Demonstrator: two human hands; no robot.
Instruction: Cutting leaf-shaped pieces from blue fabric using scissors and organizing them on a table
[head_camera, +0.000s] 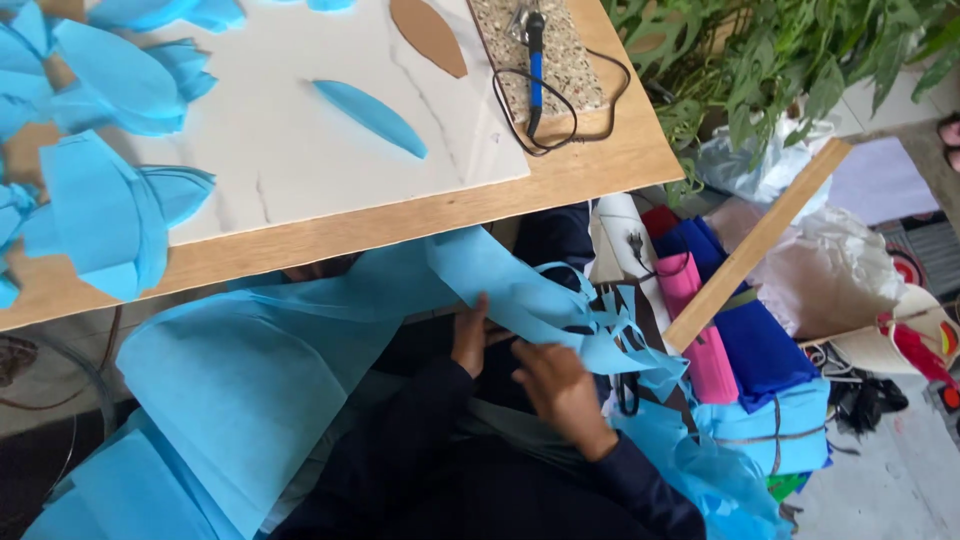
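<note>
Light-blue sheet (250, 380): thin, matt, softly creased non-woven cloth or tissue; which of the two cannot be told. Cut strips of it (570, 310) pass over the left hand (468, 335) and right hand (560, 395).
Sleeves (420, 440): dark, matt cloth.
Table edge (400, 225): pale wood, smooth, satin finish.
Board (290, 150) on the table: white, marble-veined, faintly glossy.
Petal shapes (105, 215) at the board's left: the same matt blue material.
Leaf template (428, 35) on the board: brown matt card.
Slab (540, 50) right of the board: speckled, rough stone.
Tool (535, 60) on the slab: blue plastic handle, black rubbery cord.
Slat (755, 245) right of the table: bare wood.
</note>
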